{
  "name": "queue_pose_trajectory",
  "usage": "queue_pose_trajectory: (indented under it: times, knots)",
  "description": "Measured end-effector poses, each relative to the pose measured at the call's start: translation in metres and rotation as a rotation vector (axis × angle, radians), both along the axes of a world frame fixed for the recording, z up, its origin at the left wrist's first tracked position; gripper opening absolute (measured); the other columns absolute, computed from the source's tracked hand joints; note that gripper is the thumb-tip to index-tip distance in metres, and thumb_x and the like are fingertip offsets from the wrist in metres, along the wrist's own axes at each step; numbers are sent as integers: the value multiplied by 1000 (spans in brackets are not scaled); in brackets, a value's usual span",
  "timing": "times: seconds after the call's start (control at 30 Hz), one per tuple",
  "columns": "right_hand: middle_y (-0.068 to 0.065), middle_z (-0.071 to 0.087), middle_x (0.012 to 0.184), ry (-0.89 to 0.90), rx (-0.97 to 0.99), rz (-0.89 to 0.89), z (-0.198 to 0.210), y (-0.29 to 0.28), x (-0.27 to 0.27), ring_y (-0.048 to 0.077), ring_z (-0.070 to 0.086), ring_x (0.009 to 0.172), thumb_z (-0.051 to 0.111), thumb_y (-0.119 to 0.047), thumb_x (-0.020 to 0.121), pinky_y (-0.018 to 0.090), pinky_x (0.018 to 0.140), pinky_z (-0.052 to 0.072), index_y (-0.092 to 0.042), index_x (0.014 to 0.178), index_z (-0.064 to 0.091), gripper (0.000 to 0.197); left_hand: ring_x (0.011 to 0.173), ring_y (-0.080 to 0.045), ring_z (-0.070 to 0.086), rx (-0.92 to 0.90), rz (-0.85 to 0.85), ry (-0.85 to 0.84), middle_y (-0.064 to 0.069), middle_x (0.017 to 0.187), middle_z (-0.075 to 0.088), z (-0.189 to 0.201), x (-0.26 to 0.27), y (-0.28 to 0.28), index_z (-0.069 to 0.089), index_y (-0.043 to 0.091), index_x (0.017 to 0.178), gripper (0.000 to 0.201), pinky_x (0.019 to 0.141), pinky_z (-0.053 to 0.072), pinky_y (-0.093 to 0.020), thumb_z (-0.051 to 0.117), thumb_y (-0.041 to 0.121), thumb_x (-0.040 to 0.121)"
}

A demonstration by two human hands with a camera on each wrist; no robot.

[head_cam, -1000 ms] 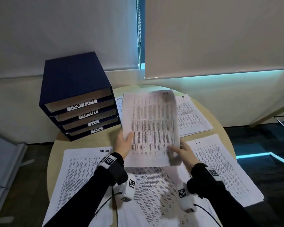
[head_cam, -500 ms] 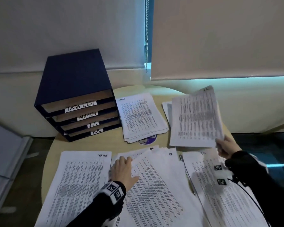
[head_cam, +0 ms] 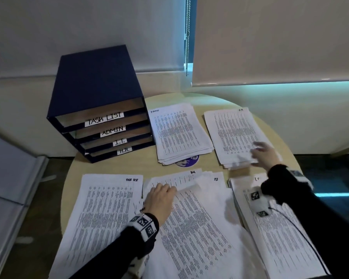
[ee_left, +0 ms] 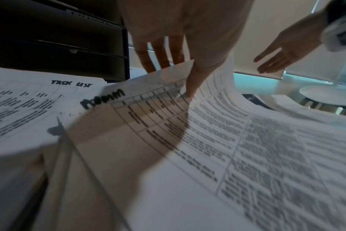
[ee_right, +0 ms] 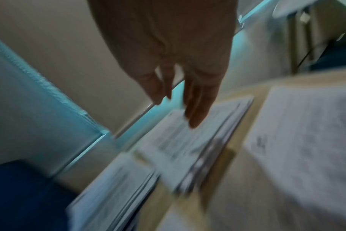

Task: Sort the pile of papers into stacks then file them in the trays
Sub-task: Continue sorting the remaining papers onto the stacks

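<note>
A blue tray unit (head_cam: 97, 87) labelled TASK LIST, ADMIN, I.T. and H.R. stands at the table's back left. Sorted stacks lie around it: ADMIN stack (head_cam: 179, 133), H.R. stack (head_cam: 232, 135), TASK LIST stack (head_cam: 105, 214), I.T. stack (head_cam: 274, 234). The unsorted pile (head_cam: 193, 234) fans out in the front middle. My left hand (head_cam: 161, 196) (ee_left: 168, 78) pinches the far edge of the pile's top sheet (ee_left: 188, 140), thumb on top, fingers behind, and the edge curls up. Blurred, my right hand (head_cam: 263, 153) (ee_right: 180, 101) hovers with straight fingers over the H.R. stack's (ee_right: 188, 140) near corner, holding nothing.
The round wooden table (head_cam: 75, 174) stands against a wall under roller blinds, whose bead chain (head_cam: 187, 35) hangs behind it. A purple round disc (head_cam: 188, 161) peeks out from under the ADMIN stack. Dark floor drops away on both sides of the table.
My right hand carried the sheet right, laid it on the H.R. stack and let go. My left hand slid up the pile and took the top sheet's edge.
</note>
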State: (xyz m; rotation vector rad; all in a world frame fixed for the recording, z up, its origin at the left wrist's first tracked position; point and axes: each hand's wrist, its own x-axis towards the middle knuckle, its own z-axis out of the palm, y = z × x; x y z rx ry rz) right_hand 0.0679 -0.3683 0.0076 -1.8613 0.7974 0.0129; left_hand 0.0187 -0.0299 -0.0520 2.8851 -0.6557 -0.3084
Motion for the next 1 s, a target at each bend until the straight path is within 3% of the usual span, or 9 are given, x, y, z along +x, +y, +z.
queue_pose_trajectory:
  times: [0.1, 0.17, 0.23, 0.3, 0.4, 0.53, 0.73, 0.87, 1.0]
  knots:
    - [11, 56, 109, 77, 157, 408, -1, 68, -44, 20, 57, 86, 63, -1, 86, 31, 71, 51, -11, 123, 57, 38, 103, -16, 50, -194, 6, 132, 4, 104, 58, 12, 8, -1, 62, 16, 114, 22, 89, 39, -26, 44, 21, 101]
    - [5, 52, 113, 143, 23, 612, -15, 96, -63, 20, 53, 101, 73, -13, 81, 33, 85, 46, -17, 125, 55, 48, 90, -14, 57, -343, 87, 278, 4, 93, 62, 26, 12, -4, 68, 17, 103, 16, 80, 46, -25, 54, 22, 97]
    - [2, 53, 110, 142, -135, 645, -31, 115, -75, 20, 53, 103, 75, -27, 79, 37, 94, 44, -17, 114, 61, 39, 83, -13, 61, -416, 125, 364, 1, 91, 67, 34, 17, -7, 70, 19, 99, 11, 75, 50, -26, 63, 20, 91]
    - [-1, 59, 94, 108, -160, 561, -40, 127, -81, 17, 58, 87, 70, -31, 82, 38, 85, 49, -22, 89, 64, 13, 83, -13, 61, -445, 152, 469, -1, 96, 68, 36, 24, -7, 70, 18, 100, 13, 74, 49, -26, 61, 25, 92]
    - [-5, 47, 64, 78, -195, 446, -46, 137, -91, 16, 46, 63, 63, -19, 88, 23, 56, 36, -22, 65, 42, 31, 74, -18, 58, -579, 353, 708, -6, 91, 67, 35, 31, 11, 69, 12, 95, 32, 66, 44, -27, 44, 31, 100]
    - [10, 61, 76, 129, -262, 391, -53, 137, -105, 27, 56, 74, 61, -20, 87, 31, 63, 42, -6, 80, 55, 16, 57, -13, 49, -665, 541, 841, -9, 81, 61, 24, 26, 51, 65, 7, 90, 23, 49, 32, -24, 52, 24, 99]
    - [14, 68, 95, 159, -240, 372, -55, 135, -110, 32, 62, 91, 60, -12, 85, 39, 82, 51, -6, 99, 61, 15, 46, -3, 60, -571, 445, 827, -11, 73, 63, 39, -1, 79, 62, -6, 103, 20, 47, 45, -13, 65, -9, 84]
    - [18, 51, 136, 199, -218, 384, -44, 138, -112, 34, 47, 126, 51, -1, 90, 38, 105, 37, -5, 140, 41, 51, 65, -10, 60, -391, 341, 646, -3, 84, 62, 24, -8, 84, 64, 13, 96, 25, 58, 51, -23, 59, -8, 83]
    - [19, 56, 130, 255, -278, 403, -45, 131, -117, 35, 52, 120, 47, -2, 90, 39, 103, 40, -6, 137, 43, 48, 84, -12, 50, -171, 226, 477, 5, 98, 47, 19, -15, 84, 57, 22, 100, 24, 69, 42, -25, 63, 10, 80]
